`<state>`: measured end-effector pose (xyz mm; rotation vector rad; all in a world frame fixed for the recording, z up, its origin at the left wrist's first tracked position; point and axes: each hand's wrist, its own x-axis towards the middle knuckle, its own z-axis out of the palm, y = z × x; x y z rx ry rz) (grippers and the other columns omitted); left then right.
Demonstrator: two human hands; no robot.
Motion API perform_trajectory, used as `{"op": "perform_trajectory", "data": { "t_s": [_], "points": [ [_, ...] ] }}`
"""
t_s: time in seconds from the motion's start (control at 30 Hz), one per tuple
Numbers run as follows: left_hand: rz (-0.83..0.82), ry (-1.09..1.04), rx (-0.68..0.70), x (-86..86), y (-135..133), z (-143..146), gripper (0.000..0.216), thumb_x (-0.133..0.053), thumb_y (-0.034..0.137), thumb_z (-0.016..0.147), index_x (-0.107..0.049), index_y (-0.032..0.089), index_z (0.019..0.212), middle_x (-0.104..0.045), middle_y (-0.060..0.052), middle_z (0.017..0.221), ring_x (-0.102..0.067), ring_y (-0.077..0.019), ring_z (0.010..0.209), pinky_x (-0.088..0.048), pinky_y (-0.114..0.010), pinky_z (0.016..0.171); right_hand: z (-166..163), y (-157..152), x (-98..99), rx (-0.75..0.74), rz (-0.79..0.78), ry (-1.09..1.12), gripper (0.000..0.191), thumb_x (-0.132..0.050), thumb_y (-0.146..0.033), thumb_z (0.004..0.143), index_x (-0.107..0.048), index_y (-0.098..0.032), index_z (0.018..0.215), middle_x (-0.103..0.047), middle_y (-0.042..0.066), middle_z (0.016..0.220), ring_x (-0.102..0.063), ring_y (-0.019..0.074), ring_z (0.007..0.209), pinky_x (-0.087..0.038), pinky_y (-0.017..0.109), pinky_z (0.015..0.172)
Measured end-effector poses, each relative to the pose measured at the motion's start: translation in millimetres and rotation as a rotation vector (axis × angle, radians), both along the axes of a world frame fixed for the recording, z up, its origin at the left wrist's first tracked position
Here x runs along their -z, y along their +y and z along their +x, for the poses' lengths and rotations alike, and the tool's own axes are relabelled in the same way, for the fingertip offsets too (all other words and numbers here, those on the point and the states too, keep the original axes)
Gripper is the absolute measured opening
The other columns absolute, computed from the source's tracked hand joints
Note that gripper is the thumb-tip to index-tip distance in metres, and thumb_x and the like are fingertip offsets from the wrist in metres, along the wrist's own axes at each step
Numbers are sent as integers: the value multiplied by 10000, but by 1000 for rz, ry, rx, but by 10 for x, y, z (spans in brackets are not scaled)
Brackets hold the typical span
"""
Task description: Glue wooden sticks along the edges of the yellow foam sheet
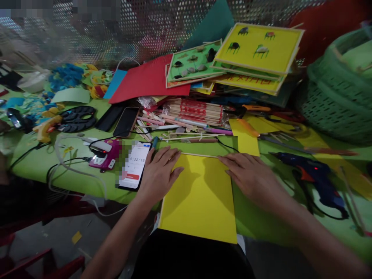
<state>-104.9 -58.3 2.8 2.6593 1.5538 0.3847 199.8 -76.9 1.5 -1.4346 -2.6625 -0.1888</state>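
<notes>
A yellow board lies in front of me, its near edge reaching past the table's edge over my lap. Along its far edge runs a thin wooden stick. My left hand lies flat over the board's far left corner, fingers stretched out at the stick's left end and thumb apart. At the far right corner, my right hand rests with its fingers extended onto the stick's right end. Shadows of both hands fall on the yellow surface.
A phone showing a timer lies beside my left hand. To the right is a blue glue gun; behind it, a green basket. Bundled sticks and framed pictures fill the back. Cables trail at left.
</notes>
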Motion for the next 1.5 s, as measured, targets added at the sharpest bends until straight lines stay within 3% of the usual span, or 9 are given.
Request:
{"op": "perform_trajectory", "data": {
  "t_s": [0.23, 0.67, 0.83, 1.0, 1.5],
  "points": [
    [-11, -9, -22, -3, -18, 3, 416, -437, 366, 1063, -576, 272, 1444, -627, -48, 1466, -500, -301, 1412, -234, -572, 1208, -5, -9, 38, -12, 52, 2, 375, -467, -164, 1006, -654, -131, 1329, -716, 137, 1242, -656, 292, 1089, -514, 431, 912],
    [-33, 0, -53, -31, -35, 37, 432, -453, 389, 1056, -571, 272, 1455, -628, -48, 1466, -492, -310, 1420, -198, -596, 1229, -8, -23, 48, 4, -4, 30, 407, -419, -200, 1017, -623, -155, 1366, -711, 149, 1246, -659, 292, 1067, -530, 448, 877],
    [14, -55, -56, -14, -49, -4, 455, -443, 370, 1056, -533, 271, 1491, -604, -54, 1492, -438, -281, 1470, -253, -527, 1232, 8, 11, 120, -19, 38, 106, 398, -431, -194, 1005, -665, -127, 1321, -728, 161, 1196, -666, 312, 1062, -532, 466, 887],
    [92, -127, -148, 17, -66, -52, 432, -394, 351, 1073, -576, 216, 1441, -596, -61, 1501, -409, -255, 1489, -301, -478, 1216, 4, 29, 177, -32, 78, 187, 428, -397, -208, 1018, -636, -150, 1369, -719, 157, 1232, -662, 317, 1082, -524, 458, 865],
    [19, 19, -165, 0, -67, -4, 403, -421, 396, 1063, -632, 290, 1390, -542, -15, 1550, -348, -304, 1528, -282, -560, 1203, 19, 27, 162, -31, 48, 115, 461, -429, -111, 940, -683, -143, 1324, -738, 155, 1224, -673, 321, 1088, -550, 478, 871]
  ]
}}
